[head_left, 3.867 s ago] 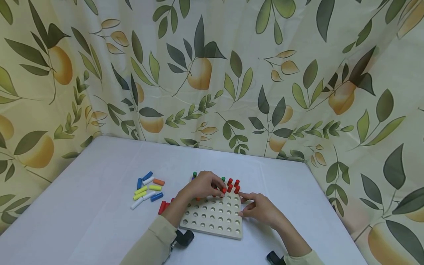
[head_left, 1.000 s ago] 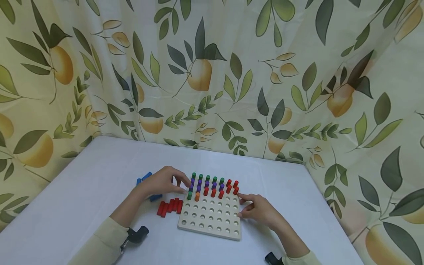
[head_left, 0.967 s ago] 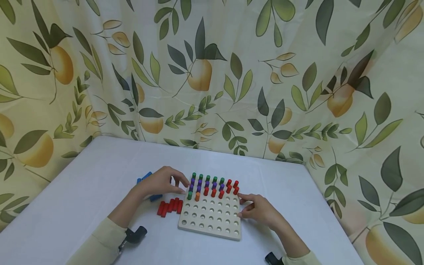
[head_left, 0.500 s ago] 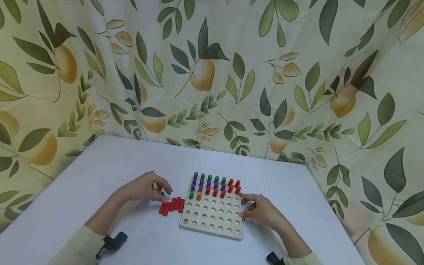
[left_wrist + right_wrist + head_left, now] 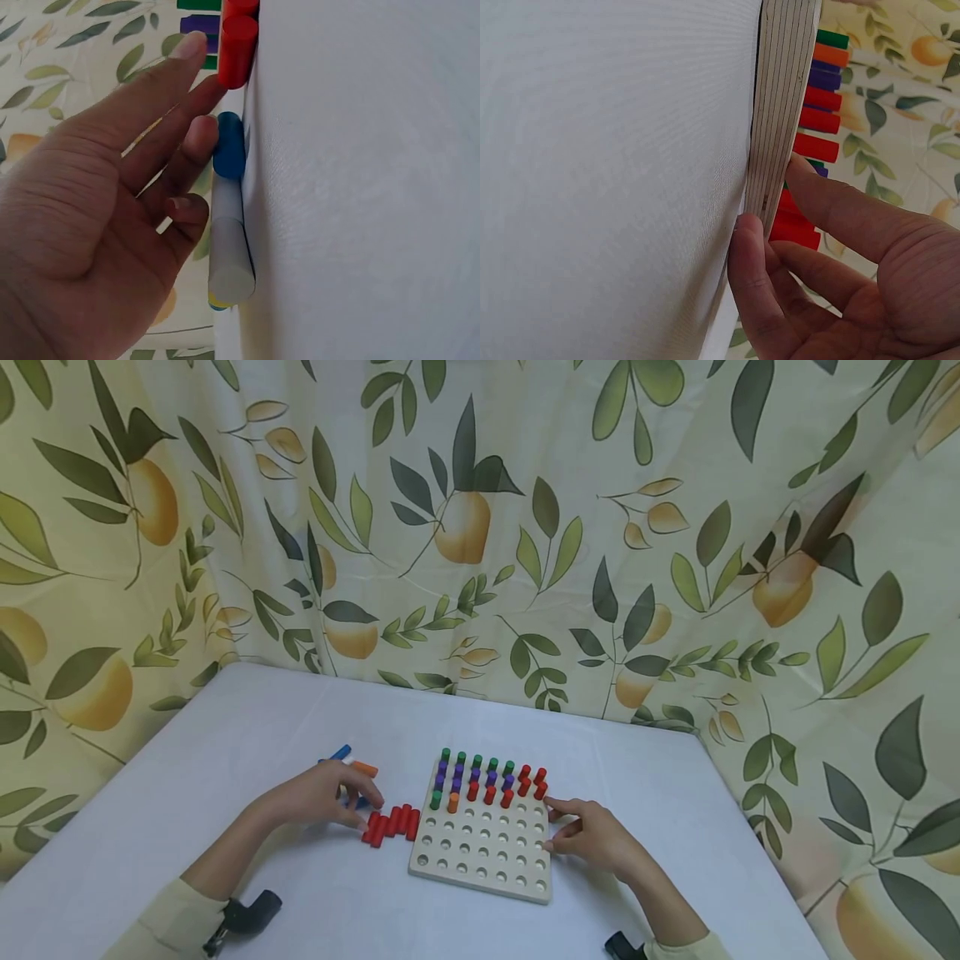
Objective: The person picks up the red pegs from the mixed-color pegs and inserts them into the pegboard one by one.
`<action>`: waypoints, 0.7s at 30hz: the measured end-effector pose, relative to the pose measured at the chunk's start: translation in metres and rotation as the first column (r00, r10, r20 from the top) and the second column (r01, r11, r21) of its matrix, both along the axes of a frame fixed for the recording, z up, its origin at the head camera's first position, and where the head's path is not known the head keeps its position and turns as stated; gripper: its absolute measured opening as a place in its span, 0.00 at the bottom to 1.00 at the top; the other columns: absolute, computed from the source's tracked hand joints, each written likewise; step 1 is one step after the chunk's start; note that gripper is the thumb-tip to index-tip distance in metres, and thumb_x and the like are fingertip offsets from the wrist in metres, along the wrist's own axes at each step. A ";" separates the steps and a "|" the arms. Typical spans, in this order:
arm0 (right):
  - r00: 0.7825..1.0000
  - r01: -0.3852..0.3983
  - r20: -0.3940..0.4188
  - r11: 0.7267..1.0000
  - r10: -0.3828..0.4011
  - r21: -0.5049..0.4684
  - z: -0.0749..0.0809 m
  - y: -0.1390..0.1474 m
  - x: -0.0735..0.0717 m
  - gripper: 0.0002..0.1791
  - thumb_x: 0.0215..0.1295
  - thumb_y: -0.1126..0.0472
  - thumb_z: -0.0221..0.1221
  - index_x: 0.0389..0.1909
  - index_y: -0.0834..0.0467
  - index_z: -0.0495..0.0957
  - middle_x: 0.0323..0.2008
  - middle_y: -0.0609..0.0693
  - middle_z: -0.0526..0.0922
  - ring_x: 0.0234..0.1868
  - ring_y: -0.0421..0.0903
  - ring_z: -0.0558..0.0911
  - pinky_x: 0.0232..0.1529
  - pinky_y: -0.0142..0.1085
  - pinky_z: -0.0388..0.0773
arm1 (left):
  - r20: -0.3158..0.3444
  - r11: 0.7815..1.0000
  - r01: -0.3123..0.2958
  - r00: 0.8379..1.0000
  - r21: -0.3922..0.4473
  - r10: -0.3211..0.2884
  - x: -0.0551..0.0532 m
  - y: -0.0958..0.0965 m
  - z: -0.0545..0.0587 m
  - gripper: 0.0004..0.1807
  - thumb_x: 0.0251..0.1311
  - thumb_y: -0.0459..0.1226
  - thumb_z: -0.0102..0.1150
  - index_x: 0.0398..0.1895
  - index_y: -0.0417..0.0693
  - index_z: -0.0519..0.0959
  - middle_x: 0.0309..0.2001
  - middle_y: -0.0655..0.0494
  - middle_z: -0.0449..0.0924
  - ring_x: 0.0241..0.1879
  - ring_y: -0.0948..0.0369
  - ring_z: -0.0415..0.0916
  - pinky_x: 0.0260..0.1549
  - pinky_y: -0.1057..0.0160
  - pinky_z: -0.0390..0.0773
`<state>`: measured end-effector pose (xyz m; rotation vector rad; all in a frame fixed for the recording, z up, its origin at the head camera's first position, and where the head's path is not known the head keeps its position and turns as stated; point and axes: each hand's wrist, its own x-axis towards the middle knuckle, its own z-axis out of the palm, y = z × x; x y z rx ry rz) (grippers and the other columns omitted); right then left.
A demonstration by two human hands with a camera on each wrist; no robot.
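A pale wooden pegboard (image 5: 480, 860) lies on the white table, its far rows filled with upright green, purple, red and orange pegs. Left of it lies a cluster of loose red pegs (image 5: 393, 823). My left hand (image 5: 318, 795) is at this cluster's left end, thumb tip close to the outermost red peg (image 5: 238, 52); its fingers are bent loosely and spread apart, with no peg gripped. My right hand (image 5: 592, 835) holds the board's right edge, thumb and fingertips against the layered wooden side (image 5: 784, 97) in the right wrist view.
Loose blue pegs (image 5: 341, 752) and an orange peg (image 5: 363, 768) lie beyond my left hand, which hides part of that pile. In the left wrist view, a white peg (image 5: 231, 262) lies behind a blue one (image 5: 229, 146). A leaf-and-fruit patterned curtain (image 5: 480, 527) hangs behind the table.
The red peg my left hand held over the board earlier now stands in a hole. That hand has moved left, off the board's edge and down to the loose red pegs. The right hand stays put.
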<state>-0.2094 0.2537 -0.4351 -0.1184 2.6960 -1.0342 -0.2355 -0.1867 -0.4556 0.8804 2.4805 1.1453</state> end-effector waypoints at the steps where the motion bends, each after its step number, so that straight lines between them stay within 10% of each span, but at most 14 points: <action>1: 1.000 -0.001 0.000 1.000 0.001 0.000 0.000 0.000 0.000 0.38 0.52 0.64 0.78 0.66 0.62 0.78 0.45 0.46 0.83 0.35 0.45 0.78 0.34 0.39 0.76 | -0.001 1.000 0.003 1.000 0.004 -0.003 0.000 0.000 -0.001 0.16 0.53 0.36 0.80 0.45 0.54 0.89 0.43 0.65 0.86 0.34 0.59 0.78 0.35 0.62 0.79; 21: 1.000 -0.008 0.000 1.000 0.008 0.015 0.001 -0.001 0.000 0.38 0.53 0.63 0.78 0.67 0.60 0.78 0.45 0.46 0.83 0.34 0.45 0.78 0.34 0.38 0.77 | -0.046 0.998 0.002 0.999 -0.066 -0.005 0.001 0.003 -0.010 0.17 0.51 0.43 0.82 0.45 0.67 0.89 0.44 0.73 0.83 0.44 0.60 0.75 0.42 0.61 0.78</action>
